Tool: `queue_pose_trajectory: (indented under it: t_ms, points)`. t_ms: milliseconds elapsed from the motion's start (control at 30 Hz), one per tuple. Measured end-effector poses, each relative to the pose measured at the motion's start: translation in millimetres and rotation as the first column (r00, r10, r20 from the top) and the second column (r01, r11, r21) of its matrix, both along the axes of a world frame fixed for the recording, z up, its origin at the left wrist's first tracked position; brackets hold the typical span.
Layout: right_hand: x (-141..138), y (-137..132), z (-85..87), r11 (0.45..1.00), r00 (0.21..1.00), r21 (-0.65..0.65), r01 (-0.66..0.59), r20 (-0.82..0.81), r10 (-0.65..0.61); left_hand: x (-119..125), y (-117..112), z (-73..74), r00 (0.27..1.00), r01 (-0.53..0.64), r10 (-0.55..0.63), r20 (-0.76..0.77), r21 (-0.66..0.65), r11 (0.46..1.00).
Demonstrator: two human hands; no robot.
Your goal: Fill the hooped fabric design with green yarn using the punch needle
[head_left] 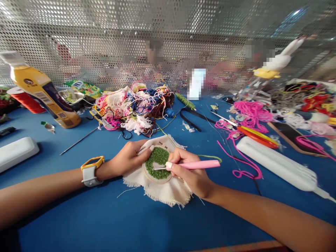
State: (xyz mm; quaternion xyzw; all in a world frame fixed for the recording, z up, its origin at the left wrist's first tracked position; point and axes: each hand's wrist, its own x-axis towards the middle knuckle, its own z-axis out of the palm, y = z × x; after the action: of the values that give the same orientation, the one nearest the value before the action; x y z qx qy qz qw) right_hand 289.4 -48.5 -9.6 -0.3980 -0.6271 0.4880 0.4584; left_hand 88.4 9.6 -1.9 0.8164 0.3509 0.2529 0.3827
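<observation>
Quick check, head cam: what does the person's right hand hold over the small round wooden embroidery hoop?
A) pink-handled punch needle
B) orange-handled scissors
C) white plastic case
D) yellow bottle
A: the right hand grips a pink-handled punch needle, its metal tip on the green stitched patch in the small round wooden embroidery hoop, which the left hand steadies on the frayed white cloth.

I found no legible text; the yellow bottle [44, 92] beside me bore a label and barcode too blurred to read.
</observation>
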Motion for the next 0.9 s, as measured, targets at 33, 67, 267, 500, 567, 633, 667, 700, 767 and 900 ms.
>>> queue_pose_trajectory:
  t_ms: [33, 67, 267, 500, 567, 633, 667, 700, 767, 900]
  points:
    - [0.2, 0.0, -0.3, 1.000, 1.000, -0.001, -0.001, 0.000, 0.001, 0.1, 0.0, 0.1, 1.000, 0.000, 0.000, 0.005, -0.004, 1.000]
    - [0.4, 0.0, -0.8, 1.000, 1.000, -0.005, -0.003, -0.001, 0.003, 0.1, -0.1, 0.1, 1.000, 0.000, 0.000, 0.010, -0.007, 1.000]
    - [2.0, -1.9, -6.1, 0.998, 0.997, 0.021, -0.051, 0.055, 0.050, 0.4, -0.2, 0.0, 1.000, 0.009, -0.009, 0.028, -0.007, 1.000]
    - [2.0, -0.3, -4.5, 0.999, 0.999, 0.032, -0.028, 0.029, 0.027, -0.5, 0.5, -1.6, 1.000, 0.011, -0.011, 0.009, -0.007, 1.000]
    - [2.2, 0.7, -4.4, 0.999, 0.999, 0.031, -0.037, 0.012, 0.036, -0.7, 0.6, -1.9, 1.000, 0.012, -0.012, 0.007, -0.005, 1.000]
    - [3.0, 1.2, -5.1, 0.998, 0.999, 0.032, -0.048, 0.001, 0.048, -0.7, 0.6, -2.0, 1.000, 0.006, -0.006, 0.007, 0.000, 1.000]
    - [3.6, 1.3, -5.6, 0.998, 0.999, 0.031, -0.052, -0.002, 0.052, -0.7, 0.5, -1.8, 1.000, 0.005, -0.005, 0.007, 0.004, 1.000]
    - [4.1, 1.2, -5.9, 0.998, 0.998, 0.031, -0.056, 0.000, 0.056, -0.6, 0.5, -1.6, 1.000, 0.005, -0.005, 0.005, 0.007, 1.000]
    - [4.5, 0.8, -5.9, 0.997, 0.997, 0.035, -0.075, 0.027, 0.074, -0.6, 0.4, -1.0, 1.000, 0.010, -0.010, -0.003, 0.016, 1.000]
    - [0.3, -1.0, -1.6, 0.968, 0.951, 0.154, -0.200, 0.269, 0.154, -1.4, 0.0, -0.8, 0.999, 0.017, -0.014, -0.047, 0.049, 0.999]
